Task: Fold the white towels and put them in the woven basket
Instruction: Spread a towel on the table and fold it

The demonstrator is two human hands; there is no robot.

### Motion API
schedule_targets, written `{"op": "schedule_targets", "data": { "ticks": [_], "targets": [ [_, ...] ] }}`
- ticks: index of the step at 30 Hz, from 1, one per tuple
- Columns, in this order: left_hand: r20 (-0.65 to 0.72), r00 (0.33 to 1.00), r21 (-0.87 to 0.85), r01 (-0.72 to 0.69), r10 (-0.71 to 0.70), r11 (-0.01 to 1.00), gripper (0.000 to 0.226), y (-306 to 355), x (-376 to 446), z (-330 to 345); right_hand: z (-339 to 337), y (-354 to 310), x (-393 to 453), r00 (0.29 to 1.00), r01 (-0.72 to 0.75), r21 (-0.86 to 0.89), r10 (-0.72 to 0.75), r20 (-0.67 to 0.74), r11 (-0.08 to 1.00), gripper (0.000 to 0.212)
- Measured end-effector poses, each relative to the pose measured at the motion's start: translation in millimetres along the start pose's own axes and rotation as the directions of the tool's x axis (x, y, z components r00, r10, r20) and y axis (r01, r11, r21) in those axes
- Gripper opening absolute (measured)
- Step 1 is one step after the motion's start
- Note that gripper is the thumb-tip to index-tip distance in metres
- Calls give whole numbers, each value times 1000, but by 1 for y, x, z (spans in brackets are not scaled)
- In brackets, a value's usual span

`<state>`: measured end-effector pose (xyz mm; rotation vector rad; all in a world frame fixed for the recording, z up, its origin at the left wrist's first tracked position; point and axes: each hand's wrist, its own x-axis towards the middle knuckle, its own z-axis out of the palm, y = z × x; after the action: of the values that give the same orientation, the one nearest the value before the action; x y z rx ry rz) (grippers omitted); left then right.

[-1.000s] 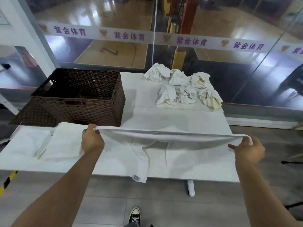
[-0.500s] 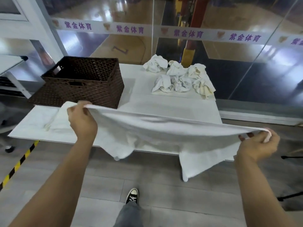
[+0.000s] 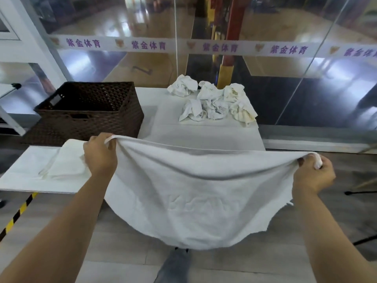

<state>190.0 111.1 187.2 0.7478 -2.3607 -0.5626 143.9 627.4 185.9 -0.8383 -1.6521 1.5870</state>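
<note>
A large white towel (image 3: 193,197) hangs spread out in the air in front of the table, sagging in a wide curve below its top edge. My left hand (image 3: 100,156) pinches its left top corner. My right hand (image 3: 315,174) grips the right top corner, bunched in the fingers. The dark brown woven basket (image 3: 91,113) stands on the table's back left; its inside looks dark and I cannot see any towel in it. A heap of several crumpled white towels (image 3: 214,103) lies at the back right of the table.
The white table (image 3: 204,137) stands against a glass wall with a printed white band. A flat white towel (image 3: 65,162) lies on its left front part. A yellow-black floor stripe (image 3: 18,213) runs at left. My shoe and trouser leg (image 3: 175,266) show below the towel.
The towel has come off the table toward me and now hangs full and spread between my hands, which stay wide apart. The view has shifted back from the table.
</note>
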Motion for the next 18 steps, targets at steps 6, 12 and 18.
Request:
{"op": "schedule_targets", "data": {
  "ticks": [6,12,18],
  "targets": [
    [47,997,58,51,-54,997,19,-13,28,69,61,25,32,999,-30,-137,35,34,990,20],
    [125,986,103,94,-106,990,17,-4,88,158,148,41,60,997,-3,-248,21,72,969,24],
    [204,962,118,158,-179,980,18,10,141,229,224,65,94,999,2,-408,19,46,913,27]
  ]
}}
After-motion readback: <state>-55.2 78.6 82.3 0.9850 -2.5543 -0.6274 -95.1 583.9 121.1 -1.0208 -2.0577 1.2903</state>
